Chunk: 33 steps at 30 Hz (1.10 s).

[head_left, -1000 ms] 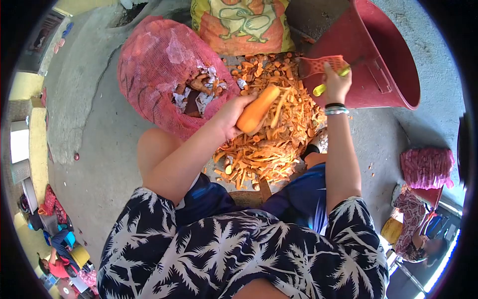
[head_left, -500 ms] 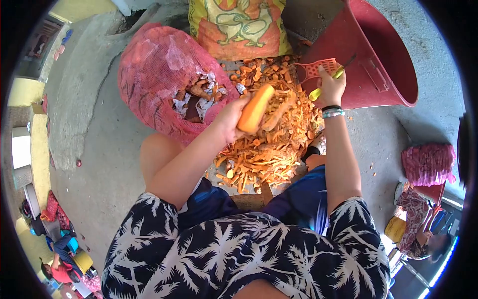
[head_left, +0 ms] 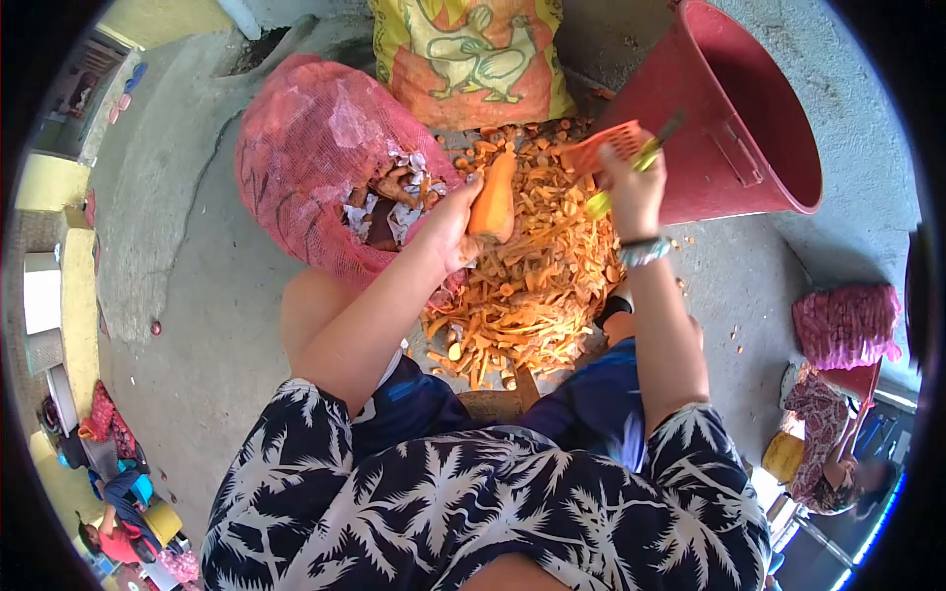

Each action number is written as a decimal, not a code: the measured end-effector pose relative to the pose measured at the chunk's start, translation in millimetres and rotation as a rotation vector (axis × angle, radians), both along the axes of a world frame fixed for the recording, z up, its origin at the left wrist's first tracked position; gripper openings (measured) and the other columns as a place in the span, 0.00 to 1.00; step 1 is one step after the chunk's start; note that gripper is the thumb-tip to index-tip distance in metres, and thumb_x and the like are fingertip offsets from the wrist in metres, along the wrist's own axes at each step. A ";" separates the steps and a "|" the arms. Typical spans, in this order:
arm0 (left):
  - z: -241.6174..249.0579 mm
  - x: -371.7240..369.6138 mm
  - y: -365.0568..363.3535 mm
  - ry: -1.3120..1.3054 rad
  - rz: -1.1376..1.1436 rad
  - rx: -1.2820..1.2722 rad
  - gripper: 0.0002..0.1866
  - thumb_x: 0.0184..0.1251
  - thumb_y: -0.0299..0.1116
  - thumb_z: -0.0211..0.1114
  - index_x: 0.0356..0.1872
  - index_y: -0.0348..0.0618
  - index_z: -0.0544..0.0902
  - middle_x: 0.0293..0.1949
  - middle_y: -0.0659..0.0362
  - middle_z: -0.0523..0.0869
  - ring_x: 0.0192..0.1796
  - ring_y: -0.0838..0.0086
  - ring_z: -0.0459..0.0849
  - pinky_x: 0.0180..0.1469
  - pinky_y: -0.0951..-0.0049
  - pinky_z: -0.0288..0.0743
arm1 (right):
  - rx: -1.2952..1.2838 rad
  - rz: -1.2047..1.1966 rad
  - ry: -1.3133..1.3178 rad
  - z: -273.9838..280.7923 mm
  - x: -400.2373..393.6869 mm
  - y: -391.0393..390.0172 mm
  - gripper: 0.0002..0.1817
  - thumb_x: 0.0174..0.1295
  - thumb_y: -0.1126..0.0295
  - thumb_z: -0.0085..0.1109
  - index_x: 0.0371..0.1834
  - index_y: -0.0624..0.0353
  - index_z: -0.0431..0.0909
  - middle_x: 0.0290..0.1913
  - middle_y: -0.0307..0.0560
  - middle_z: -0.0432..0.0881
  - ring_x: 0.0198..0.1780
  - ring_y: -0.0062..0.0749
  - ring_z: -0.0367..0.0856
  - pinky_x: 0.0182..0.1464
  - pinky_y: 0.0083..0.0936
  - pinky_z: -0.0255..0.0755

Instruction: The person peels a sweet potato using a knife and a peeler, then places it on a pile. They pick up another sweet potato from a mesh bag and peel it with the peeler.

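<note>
My left hand (head_left: pixel 453 225) is closed around the lower side of a peeled orange carrot (head_left: pixel 495 202), which stands nearly upright with its narrow end away from me. To its right, my right hand (head_left: pixel 641 192) grips an orange slotted plastic peeler (head_left: pixel 599 148) together with a knife (head_left: pixel 648 155) that has a yellow-green handle and a dark blade. The peeler is apart from the carrot, and motion blurs it slightly. Beneath both hands spreads a heap of carrot peelings and cut ends (head_left: pixel 537 305).
A pink mesh sack (head_left: pixel 305 167) with its mouth open, showing paper and unpeeled roots, lies left. A chicken-print sack (head_left: pixel 473 64) stands behind the heap. A big red bucket (head_left: pixel 670 103) tilts at right. Pink bundled sacks (head_left: pixel 847 320) and people (head_left: pixel 823 428) are farther off.
The carrot has turned more upright in my left hand. My right hand has shifted left and nearer the carrot, with the peeler tilted differently.
</note>
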<state>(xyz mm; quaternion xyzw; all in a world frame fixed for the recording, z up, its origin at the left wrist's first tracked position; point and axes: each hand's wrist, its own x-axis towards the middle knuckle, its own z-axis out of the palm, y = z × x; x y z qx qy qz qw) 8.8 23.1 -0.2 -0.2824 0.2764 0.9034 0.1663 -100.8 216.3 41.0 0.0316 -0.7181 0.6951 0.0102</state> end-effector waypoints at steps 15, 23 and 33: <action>7.1 -6.0 7.4 0.041 -0.021 -0.030 0.22 0.71 0.49 0.42 0.49 0.42 0.73 0.40 0.56 0.81 0.37 0.71 0.82 0.41 0.70 0.78 | 0.000 0.191 -0.002 9.8 58.4 -29.4 0.21 0.52 0.82 0.61 0.50 0.64 0.70 0.39 0.44 0.80 0.39 0.25 0.79 0.41 0.21 0.76; 20.1 -14.1 17.3 -0.056 -0.019 -0.218 0.21 0.70 0.49 0.42 0.52 0.45 0.72 0.44 0.59 0.81 0.42 0.73 0.82 0.42 0.70 0.78 | -0.140 0.357 -0.130 -0.3 28.9 -33.3 0.23 0.51 0.81 0.62 0.53 0.66 0.69 0.40 0.41 0.80 0.39 0.20 0.77 0.40 0.16 0.74; -14.4 -15.0 4.3 0.158 -0.135 -0.039 0.19 0.70 0.45 0.46 0.49 0.41 0.72 0.37 0.56 0.81 0.38 0.70 0.82 0.41 0.68 0.79 | 0.234 0.025 0.221 -4.7 -17.9 -1.7 0.18 0.50 0.80 0.63 0.45 0.61 0.72 0.33 0.38 0.79 0.27 0.14 0.74 0.26 0.11 0.69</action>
